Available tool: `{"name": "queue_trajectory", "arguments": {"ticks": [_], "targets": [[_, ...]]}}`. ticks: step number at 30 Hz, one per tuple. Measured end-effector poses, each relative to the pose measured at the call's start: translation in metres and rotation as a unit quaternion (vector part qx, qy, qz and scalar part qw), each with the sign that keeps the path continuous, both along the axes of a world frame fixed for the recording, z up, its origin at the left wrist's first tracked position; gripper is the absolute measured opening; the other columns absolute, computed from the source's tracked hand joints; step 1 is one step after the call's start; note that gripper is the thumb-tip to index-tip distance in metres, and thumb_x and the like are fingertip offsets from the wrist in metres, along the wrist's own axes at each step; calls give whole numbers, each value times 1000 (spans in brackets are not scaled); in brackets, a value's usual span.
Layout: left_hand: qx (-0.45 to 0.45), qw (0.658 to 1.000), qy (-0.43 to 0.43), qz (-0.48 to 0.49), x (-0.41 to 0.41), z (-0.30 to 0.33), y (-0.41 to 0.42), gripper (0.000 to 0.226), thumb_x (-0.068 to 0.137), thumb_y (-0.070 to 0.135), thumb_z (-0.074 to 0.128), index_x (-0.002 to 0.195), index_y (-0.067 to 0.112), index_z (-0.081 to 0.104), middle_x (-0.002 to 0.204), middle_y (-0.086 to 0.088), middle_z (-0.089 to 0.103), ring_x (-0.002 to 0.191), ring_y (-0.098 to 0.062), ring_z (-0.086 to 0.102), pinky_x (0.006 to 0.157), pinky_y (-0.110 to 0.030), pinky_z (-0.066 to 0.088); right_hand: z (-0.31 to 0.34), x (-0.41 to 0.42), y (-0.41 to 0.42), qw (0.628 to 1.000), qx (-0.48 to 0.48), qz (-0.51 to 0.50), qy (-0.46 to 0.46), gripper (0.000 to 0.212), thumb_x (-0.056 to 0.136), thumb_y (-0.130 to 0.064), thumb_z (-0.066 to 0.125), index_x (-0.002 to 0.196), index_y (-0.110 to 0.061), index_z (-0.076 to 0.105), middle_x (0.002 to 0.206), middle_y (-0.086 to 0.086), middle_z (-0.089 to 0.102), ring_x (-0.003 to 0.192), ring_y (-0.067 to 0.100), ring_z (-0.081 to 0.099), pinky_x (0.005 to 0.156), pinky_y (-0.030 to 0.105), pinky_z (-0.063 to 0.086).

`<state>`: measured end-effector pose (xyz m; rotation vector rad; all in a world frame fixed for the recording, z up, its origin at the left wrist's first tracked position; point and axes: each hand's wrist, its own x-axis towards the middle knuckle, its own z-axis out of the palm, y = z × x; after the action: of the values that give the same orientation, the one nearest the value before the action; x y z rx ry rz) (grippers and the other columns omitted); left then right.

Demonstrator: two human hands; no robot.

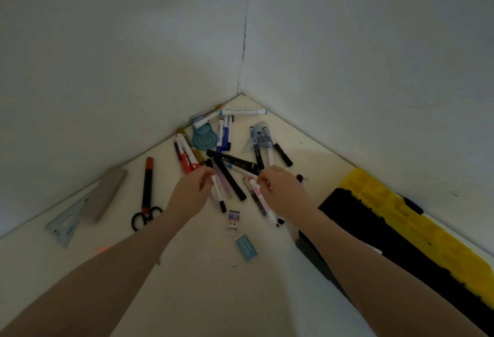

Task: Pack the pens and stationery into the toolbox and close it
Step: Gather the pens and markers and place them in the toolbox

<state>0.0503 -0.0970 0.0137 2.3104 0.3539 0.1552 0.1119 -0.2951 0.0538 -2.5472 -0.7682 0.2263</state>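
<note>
My left hand (191, 189) pinches a white pen (218, 195) with a black tip. My right hand (280, 189) grips a red-capped pen (260, 200). Both hands are over the pile of markers (230, 161) on the table (203, 269) in the corner. Scissors (145, 203) lie left, an eraser (247, 249) near me. The toolbox (401, 229) stands open at right, against the wall.

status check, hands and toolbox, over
Left hand holds a white pen; right hand holds a red-capped pen. Toolbox open at right, pens still scattered. Path clear.
</note>
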Motion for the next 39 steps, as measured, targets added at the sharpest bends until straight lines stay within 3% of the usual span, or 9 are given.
{"name": "queue_trajectory", "arguments": {"ticks": [2, 5, 11, 16, 21, 25, 29, 34, 39], "targets": [[16, 1000, 7, 22, 1, -4, 14, 21, 94, 10, 46, 111, 12, 58, 91, -6, 64, 73, -17, 57, 67, -25, 41, -7, 11, 20, 1000, 7, 1, 9, 21, 97, -19, 41, 102, -7, 58, 104, 8, 55, 80, 19, 54, 77, 30, 48], [33, 999, 9, 42, 6, -8, 34, 13, 94, 12, 47, 102, 14, 57, 92, -9, 64, 75, -18, 56, 68, -26, 38, -16, 30, 47, 1000, -9, 5, 12, 24, 97, -15, 39, 111, -7, 56, 113, 10, 54, 83, 16, 49, 76, 27, 45], [123, 985, 93, 80, 31, -17, 62, 23, 97, 18, 42, 112, 6, 52, 106, -13, 60, 97, -25, 56, 81, -31, 41, -35, 58, 84, 998, -63, 0, -1, 33, 96, -15, 40, 128, -9, 46, 123, 13, 52, 110, 28, 52, 92, 40, 48], [99, 979, 134, 118, 60, -23, 65, 30, 94, 32, 46, 106, 5, 49, 105, -14, 53, 83, -23, 54, 67, -32, 40, -56, 68, 95, 990, -143, -12, -16, 23, 94, -17, 43, 115, -9, 48, 114, 11, 53, 103, 26, 52, 84, 35, 47], [110, 972, 166, 124, 78, -28, 62, 47, 91, 41, 49, 120, 4, 42, 108, -14, 51, 86, -25, 56, 61, -32, 41, -68, 71, 93, 987, -162, -19, -9, 21, 95, -15, 44, 115, -9, 46, 115, 11, 51, 104, 23, 51, 81, 32, 47], [87, 961, 207, 163, 94, -28, 64, 41, 88, 35, 50, 111, 2, 48, 105, -16, 56, 87, -30, 58, 61, -33, 41, -72, 79, 93, 985, -172, -21, 12, 19, 96, -16, 45, 112, -7, 46, 114, 12, 53, 100, 23, 54, 78, 31, 47], [40, 951, 250, 177, 106, -29, 66, 49, 86, 26, 53, 126, 3, 36, 110, -16, 60, 95, -31, 60, 67, -35, 43, -69, 79, 96, 986, -167, -27, 17, 20, 95, -17, 47, 112, -6, 45, 111, 13, 55, 93, 22, 58, 69, 28, 43], [14, 946, 253, 200, 114, -31, 66, 66, 83, 20, 57, 139, 6, 25, 119, -13, 55, 101, -29, 59, 64, -29, 41, -65, 75, 98, 988, -149, -39, 23, 25, 94, -17, 49, 116, -8, 43, 114, 12, 52, 94, 21, 58, 76, 30, 49], [51, 929, 330, 160, 120, -29, 69, 46, 79, 16, 54, 122, 0, 49, 111, -17, 58, 92, -27, 61, 47, -25, 39, -70, 72, 94, 989, -137, -45, 12, 22, 97, -22, 46, 115, -10, 43, 109, 10, 54, 81, 16, 54, 71, 28, 50]]}}
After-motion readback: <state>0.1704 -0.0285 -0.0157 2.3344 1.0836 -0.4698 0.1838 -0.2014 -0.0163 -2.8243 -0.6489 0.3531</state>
